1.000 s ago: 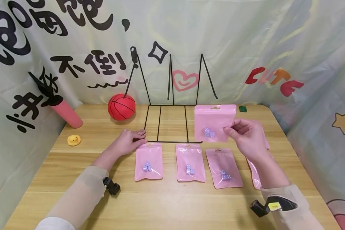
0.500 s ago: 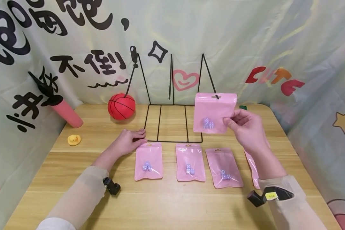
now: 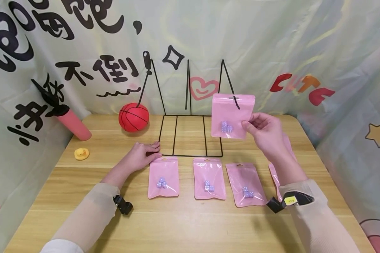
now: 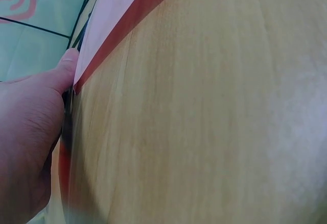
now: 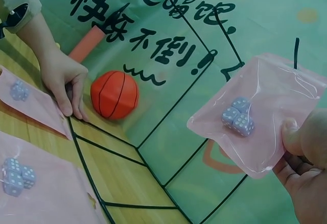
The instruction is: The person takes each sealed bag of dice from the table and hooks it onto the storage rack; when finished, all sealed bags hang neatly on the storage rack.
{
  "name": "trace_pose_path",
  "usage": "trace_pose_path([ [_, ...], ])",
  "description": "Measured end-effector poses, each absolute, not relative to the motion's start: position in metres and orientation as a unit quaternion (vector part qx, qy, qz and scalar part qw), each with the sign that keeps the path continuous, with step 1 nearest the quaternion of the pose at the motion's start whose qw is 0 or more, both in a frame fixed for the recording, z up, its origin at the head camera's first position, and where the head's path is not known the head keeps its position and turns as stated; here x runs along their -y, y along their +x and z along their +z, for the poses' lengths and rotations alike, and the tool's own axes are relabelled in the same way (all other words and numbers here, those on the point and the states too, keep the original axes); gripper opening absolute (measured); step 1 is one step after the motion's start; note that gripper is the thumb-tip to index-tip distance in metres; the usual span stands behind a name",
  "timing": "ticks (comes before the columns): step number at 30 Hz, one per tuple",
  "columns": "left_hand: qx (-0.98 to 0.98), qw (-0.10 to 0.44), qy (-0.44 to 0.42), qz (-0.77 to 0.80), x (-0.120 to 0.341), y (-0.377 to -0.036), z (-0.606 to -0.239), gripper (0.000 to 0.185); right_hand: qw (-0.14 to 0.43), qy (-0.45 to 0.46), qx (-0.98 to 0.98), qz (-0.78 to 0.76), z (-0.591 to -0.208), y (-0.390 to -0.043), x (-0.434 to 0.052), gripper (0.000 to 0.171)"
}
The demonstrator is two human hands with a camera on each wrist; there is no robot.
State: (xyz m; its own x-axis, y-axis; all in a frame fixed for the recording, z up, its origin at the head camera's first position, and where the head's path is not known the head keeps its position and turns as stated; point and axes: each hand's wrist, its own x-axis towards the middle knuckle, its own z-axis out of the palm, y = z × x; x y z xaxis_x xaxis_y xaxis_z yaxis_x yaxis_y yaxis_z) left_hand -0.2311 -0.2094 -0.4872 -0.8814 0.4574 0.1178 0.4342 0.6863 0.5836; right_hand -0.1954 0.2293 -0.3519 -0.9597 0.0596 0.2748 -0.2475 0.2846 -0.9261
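Note:
My right hand (image 3: 262,130) pinches the right edge of a pink zip pouch (image 3: 231,114) with small lilac dice inside, held up in front of the rightmost hook of the black wire rack (image 3: 190,116). In the right wrist view the pouch (image 5: 260,109) hangs from my fingers (image 5: 301,142) beside a hook tip. My left hand (image 3: 144,156) lies flat on the table and presses the rack's front left corner; its thumb (image 4: 64,68) touches the base wire. Three more pink pouches (image 3: 209,178) with dice lie in a row in front of the rack.
Another pink pouch (image 3: 273,175) lies partly hidden under my right forearm. A red ball (image 3: 133,117) sits at the back left, with a pink bottle (image 3: 73,123) and a small yellow duck (image 3: 81,154) further left. A printed cloth backdrop surrounds the wooden table (image 3: 190,225).
My right hand has lifted the pouch up and slightly left, from the rack's base level to the height of the rightmost hook. The left hand has not moved.

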Motion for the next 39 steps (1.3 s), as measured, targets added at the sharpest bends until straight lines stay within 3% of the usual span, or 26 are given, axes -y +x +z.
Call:
trace_pose_path([
  [6,-0.919,0.017,0.243,0.31,0.21,-0.231,-0.487,0.039,0.108,0.043,0.796,0.594,-0.349,-0.212,-0.226,0.019],
  [17,-0.922,0.025,0.236,0.305,0.21,-0.23,-0.485,0.039,0.105,0.026,0.778,0.618,-0.345,-0.241,-0.22,0.004],
  [27,-0.924,0.023,0.23,0.304,0.21,-0.229,-0.485,0.039,0.116,0.011,0.776,0.62,-0.341,-0.265,-0.22,0.001],
  [39,-0.92,0.017,0.232,0.315,0.209,-0.23,-0.488,0.038,0.115,-0.003,0.796,0.595,-0.335,-0.279,-0.218,0.017],
])
